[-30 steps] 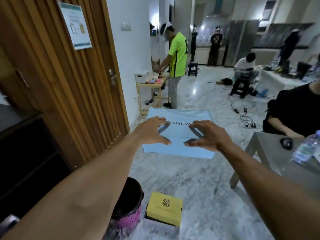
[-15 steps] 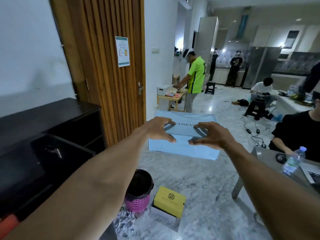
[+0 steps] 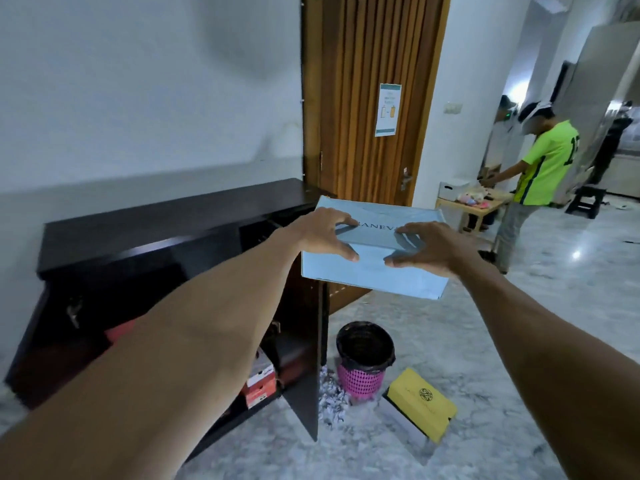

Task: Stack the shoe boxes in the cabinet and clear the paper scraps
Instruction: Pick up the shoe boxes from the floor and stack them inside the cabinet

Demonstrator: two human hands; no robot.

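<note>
I hold a light blue shoe box (image 3: 367,275) out in front of me at chest height, level with the cabinet top. My left hand (image 3: 322,233) grips its left half from above and my right hand (image 3: 429,249) grips its right half. The dark cabinet (image 3: 166,223) stands against the wall at left, its door (image 3: 304,368) swung open. Inside, a red and white shoe box (image 3: 261,384) sits low and a red box (image 3: 119,330) shows higher up. On the floor lie a yellow-lidded shoe box (image 3: 420,403) and a heap of paper scraps (image 3: 329,400).
A pink bin (image 3: 363,358) with a black liner stands between the open cabinet door and the yellow box. A wooden door (image 3: 370,105) is behind the blue box. A person in a green shirt (image 3: 543,168) works at a small table (image 3: 474,206) to the right.
My view has swung left, bringing the cabinet and its open door into sight. The blue box stays in both hands and now hangs by the cabinet's right end.
</note>
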